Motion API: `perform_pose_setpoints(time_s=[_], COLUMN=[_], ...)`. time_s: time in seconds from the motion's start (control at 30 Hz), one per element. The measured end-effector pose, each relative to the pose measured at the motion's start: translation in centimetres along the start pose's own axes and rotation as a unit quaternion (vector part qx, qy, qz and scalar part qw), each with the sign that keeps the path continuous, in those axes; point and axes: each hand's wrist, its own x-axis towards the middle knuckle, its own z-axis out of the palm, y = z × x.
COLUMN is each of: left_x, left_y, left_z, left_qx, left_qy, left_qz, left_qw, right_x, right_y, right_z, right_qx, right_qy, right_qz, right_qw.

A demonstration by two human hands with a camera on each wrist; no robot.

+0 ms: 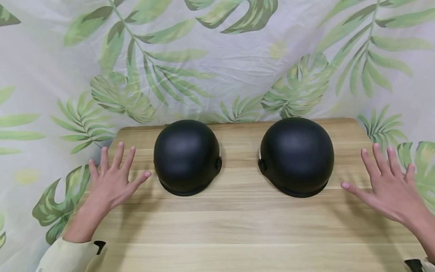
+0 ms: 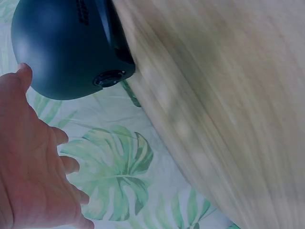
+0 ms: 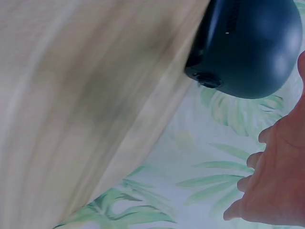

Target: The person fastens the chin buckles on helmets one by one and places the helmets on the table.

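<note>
Currently, we are holding our left hand (image 1: 110, 185) above the left edge of a wooden table (image 1: 241, 223), fully open, its back showing and all five fingers straight and spread wide; it is gripping nothing. Its thumb is pointing inward at the left helmet (image 1: 185, 156) and, in the head view, is ending just beside the black shell, with a narrow gap between. In the left wrist view the thumb tip is overlapping the shell, though from that angle alone we are not able to tell contact from overlap.

Our right hand (image 1: 391, 189) is hovering by the right edge in much the same pose, wide open, fingers fanned, holding nothing. Its thumb is reaching toward the right helmet (image 1: 296, 156) and is stopping near it, apart from the shell.

Both helmets are resting dome up near the far edge, the left one lying toward the far left corner and the right one toward the far right corner, with a broad stretch of table separating them. On their facing sides we are seeing a round fitting (image 1: 218, 163) on each, and the left wrist view is showing a cluster of slots (image 2: 82, 12) in the left shell.

Beyond the far edge and along both side edges, a pale leaf-printed cloth (image 1: 234, 56) is hanging. A cream sleeve (image 1: 69, 255) is covering our left forearm.
</note>
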Motion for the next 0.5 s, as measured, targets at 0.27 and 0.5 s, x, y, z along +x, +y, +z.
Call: perform_pose_setpoints(time_s=[0.27, 0.5], left_x=[0.2, 0.4], left_y=[1.2, 1.4], left_z=[-0.5, -0.6], left_qx=[-0.020, -0.045], left_qy=[0.003, 0.011], left_qz=[0.012, 0.013], left_qw=[0.9997, 0.9988], right_x=[1.0, 2.7], right_y=[-3.3, -7.1], right_z=[-1.5, -1.6], right_qx=[0.017, 0.060], right_qy=[0.004, 0.016], right_qz=[-0.011, -0.046], right_qw=[0.9998, 0.9970])
